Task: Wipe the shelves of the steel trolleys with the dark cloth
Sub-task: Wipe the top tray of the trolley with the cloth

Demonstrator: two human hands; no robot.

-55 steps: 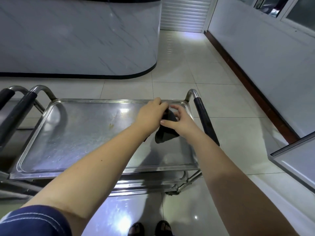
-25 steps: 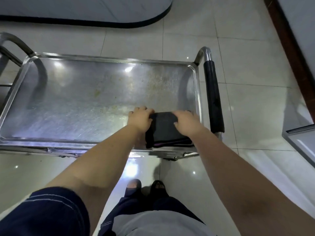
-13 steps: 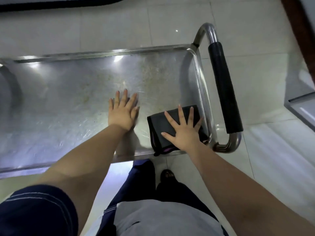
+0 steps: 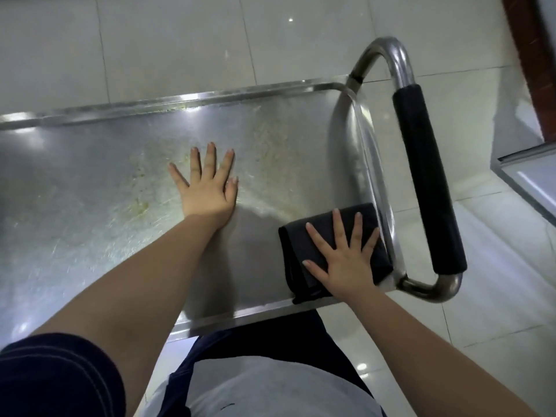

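The steel trolley's top shelf (image 4: 90, 182) fills the left and middle of the head view, scratched and marked with yellowish smears. A folded dark cloth (image 4: 298, 245) lies flat in the shelf's near right corner, against the raised rim. My right hand (image 4: 346, 257) presses on the cloth with straight, spread fingers. My left hand (image 4: 207, 185) rests flat on the bare steel to the left of the cloth, fingers spread, holding nothing.
The trolley's curved steel handle with a black foam grip (image 4: 427, 191) runs along the right end of the shelf. A second steel surface's corner (image 4: 529, 176) juts in at the right edge. Pale floor tiles (image 4: 180, 40) lie beyond the trolley. My legs stand against the near rim.
Earlier both hands folded the cloth and set it in the near right corner. In the last half second my left hand slid a little farther onto the shelf; my right hand stays on the cloth.
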